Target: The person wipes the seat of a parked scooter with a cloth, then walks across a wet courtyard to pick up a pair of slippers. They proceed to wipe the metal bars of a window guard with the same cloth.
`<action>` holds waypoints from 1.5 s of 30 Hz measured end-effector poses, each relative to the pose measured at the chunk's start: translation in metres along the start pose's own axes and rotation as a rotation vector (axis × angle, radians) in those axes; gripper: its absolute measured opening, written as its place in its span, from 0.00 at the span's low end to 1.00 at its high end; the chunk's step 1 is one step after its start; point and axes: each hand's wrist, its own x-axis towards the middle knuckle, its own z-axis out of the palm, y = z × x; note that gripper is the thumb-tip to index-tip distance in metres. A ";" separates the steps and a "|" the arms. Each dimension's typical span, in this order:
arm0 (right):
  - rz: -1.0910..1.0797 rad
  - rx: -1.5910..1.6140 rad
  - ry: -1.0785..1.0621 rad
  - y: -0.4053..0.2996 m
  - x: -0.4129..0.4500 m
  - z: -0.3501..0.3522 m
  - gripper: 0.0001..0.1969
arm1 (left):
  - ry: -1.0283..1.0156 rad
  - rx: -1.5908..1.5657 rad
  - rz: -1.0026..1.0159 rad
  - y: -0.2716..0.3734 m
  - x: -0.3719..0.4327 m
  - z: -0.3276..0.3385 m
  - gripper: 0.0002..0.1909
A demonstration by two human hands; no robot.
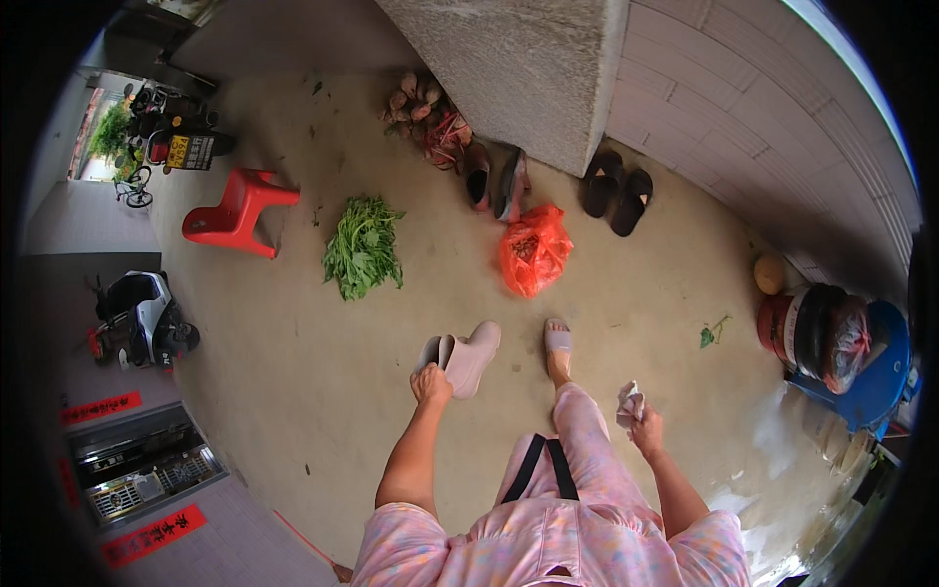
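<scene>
My left hand (431, 383) grips a pair of pale pink rubber boots (469, 361) by their upper openings, holding them above the concrete floor (587, 293). The boots lie against each other, toes pointing away from me. Out to the other side, my right hand (646, 431) is closed on a crumpled whitish cloth or paper (630, 405); which of the two I cannot tell. Between the hands one foot shows in a mauve slide sandal (557, 339).
Ahead lie a red plastic bag (535, 253), leafy greens (364, 249), shoes (477, 176), black slippers (635, 202) and root vegetables (414, 103) beside a concrete block (528, 66). A red plastic chair (242, 209) and scooters (147, 315) stand left. Stacked buckets (814, 330) and a blue barrel (880, 381) stand right.
</scene>
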 end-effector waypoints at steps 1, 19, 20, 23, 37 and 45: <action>-0.205 -0.111 0.026 -0.017 0.013 0.010 0.09 | 0.025 -0.013 -0.001 -0.009 0.019 0.006 0.08; -0.321 -0.734 -0.240 -0.158 0.070 0.129 0.18 | 0.337 -0.114 0.155 0.009 0.290 0.074 0.03; -0.316 -0.741 -0.246 -0.161 0.072 0.134 0.18 | 0.352 -0.094 0.192 0.013 0.295 0.084 0.04; -0.379 -0.768 -0.123 -0.172 0.068 0.151 0.21 | 0.248 -0.083 0.136 0.016 0.308 0.116 0.06; -0.311 -0.755 -0.123 -0.174 0.046 0.187 0.22 | 0.338 -0.310 0.429 0.034 0.298 0.149 0.15; -0.258 -0.738 -0.103 -0.164 0.052 0.176 0.21 | -0.690 -0.621 0.100 0.039 0.357 0.146 0.30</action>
